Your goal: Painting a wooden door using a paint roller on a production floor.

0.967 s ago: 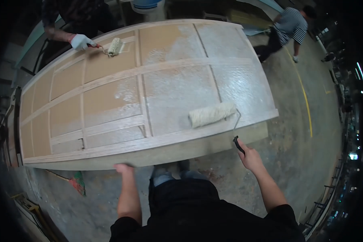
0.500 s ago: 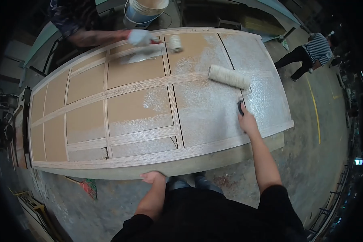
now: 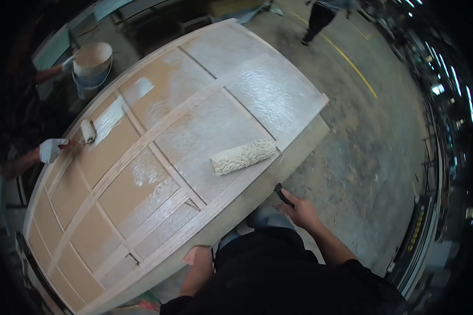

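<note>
My right hand [image 3: 302,210] is closed around the dark handle of a paint roller [image 3: 244,157], just off the near edge of the panel. Its long, fluffy white sleeve rests on the near rail of the wood-framed panel [image 3: 181,223], where milky wet coating covers the right part. Beside that near edge, lower down, is my left hand [image 3: 198,258]; its fingers are mostly hidden, and no tool shows in it. On the far left, a co-worker's white-gloved hand [image 3: 52,150] holds a smaller paint roller [image 3: 88,131] over the panel, next to a fresh white streak.
A coated bucket [image 3: 93,63] stands beyond the far edge, with the co-worker's other gloved hand at its rim. Another person [image 3: 323,18] is on the floor at the far right, near a yellow floor line [image 3: 352,63]. A greenish board [image 3: 305,142] juts from beneath the panel.
My view has turned, so the panel now slants. My roller has come back toward me to the near rail. The co-worker's roller has moved left along the panel, leaving a white streak.
</note>
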{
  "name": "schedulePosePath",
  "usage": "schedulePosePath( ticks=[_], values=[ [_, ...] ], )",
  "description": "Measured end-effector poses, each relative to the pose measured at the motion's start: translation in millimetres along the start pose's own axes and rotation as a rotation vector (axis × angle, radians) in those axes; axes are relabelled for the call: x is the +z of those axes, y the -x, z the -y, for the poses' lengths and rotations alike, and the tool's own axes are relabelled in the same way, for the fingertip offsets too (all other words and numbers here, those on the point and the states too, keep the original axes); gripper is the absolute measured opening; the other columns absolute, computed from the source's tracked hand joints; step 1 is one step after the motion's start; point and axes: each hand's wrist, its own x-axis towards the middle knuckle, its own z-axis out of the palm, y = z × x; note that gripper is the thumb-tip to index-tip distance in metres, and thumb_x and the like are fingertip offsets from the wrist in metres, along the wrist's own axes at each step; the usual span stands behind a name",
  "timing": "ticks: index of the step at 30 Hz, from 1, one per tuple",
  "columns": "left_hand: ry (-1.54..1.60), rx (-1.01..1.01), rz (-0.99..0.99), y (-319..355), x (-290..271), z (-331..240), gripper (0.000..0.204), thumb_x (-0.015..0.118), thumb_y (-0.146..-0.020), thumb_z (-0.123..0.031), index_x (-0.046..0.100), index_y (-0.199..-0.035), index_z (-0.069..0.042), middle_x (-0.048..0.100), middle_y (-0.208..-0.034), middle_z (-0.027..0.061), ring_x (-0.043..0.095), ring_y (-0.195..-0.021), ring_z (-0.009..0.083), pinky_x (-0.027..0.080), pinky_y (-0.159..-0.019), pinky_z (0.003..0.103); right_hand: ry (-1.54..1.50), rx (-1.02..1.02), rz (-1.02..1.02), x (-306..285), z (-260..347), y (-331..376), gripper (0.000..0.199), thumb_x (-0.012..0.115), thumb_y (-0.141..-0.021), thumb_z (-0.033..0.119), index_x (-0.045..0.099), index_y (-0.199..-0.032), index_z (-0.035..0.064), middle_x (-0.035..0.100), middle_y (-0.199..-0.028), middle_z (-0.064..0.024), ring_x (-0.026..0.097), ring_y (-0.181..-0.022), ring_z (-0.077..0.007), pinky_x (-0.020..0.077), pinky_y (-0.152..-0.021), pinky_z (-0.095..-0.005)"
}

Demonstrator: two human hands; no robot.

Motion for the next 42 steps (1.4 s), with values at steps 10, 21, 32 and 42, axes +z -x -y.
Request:
schedulePosePath(
  ticks=[10,21,32,42],
  values=[
    [0.251,-0.183,0.131,-14,-15,2,0.066,0.039,-0.09,-0.057,0.056,-0.125,-0.003,0.053,-0.132,0.0155,0.049,-0.121,0.0338,0.038,-0.104,0.042,-0.056,0.131,-0.252,-104,-131,-76,0.047,0.063,-0.085,0.014,0.053,-0.13,0.0134,0.064,-0.1,-0.0238,0.062,-0.09,-0.0412,0.0511,-0.078,-0.039],
    [0.619,-0.11,0.81,76,-76,113,0.078,0.032,-0.089,-0.07,0.023,-0.146,-0.018,0.033,-0.147,0.0128,0.042,-0.126,0.0354,0.038,-0.102,0.051,0.126,-0.117,0.101,-225,-237,-349,0.056,0.056,-0.086,0.012,0.04,-0.14,0.0174,0.063,-0.1,-0.0242,0.06,-0.091,-0.0435,0.0493,-0.079,-0.045],
    [0.658,-0.12,1.19,239,-40,131,0.066,0.019,-0.096,-0.054,0.036,-0.142,-0.011,0.039,-0.144,0.0097,0.036,-0.132,0.0319,0.026,-0.111,0.046,0.077,-0.372,-0.09,-232,-101,-631,0.055,0.05,-0.088,0.02,0.037,-0.141,0.0187,0.062,-0.104,-0.0284,0.06,-0.094,-0.0434,0.0482,-0.083,-0.0482],
    [0.518,-0.082,0.572,296,-74,104,0.066,0.032,-0.096,-0.05,0.047,-0.129,0.006,0.056,-0.125,0.0198,0.058,-0.106,0.0371,0.047,-0.094,0.047,0.132,-0.222,0.13,-222,-260,-286,0.055,0.059,-0.086,0.018,0.042,-0.138,0.0181,0.063,-0.088,-0.0267,0.061,-0.081,-0.0448,0.0487,-0.071,-0.0511]
  ],
)
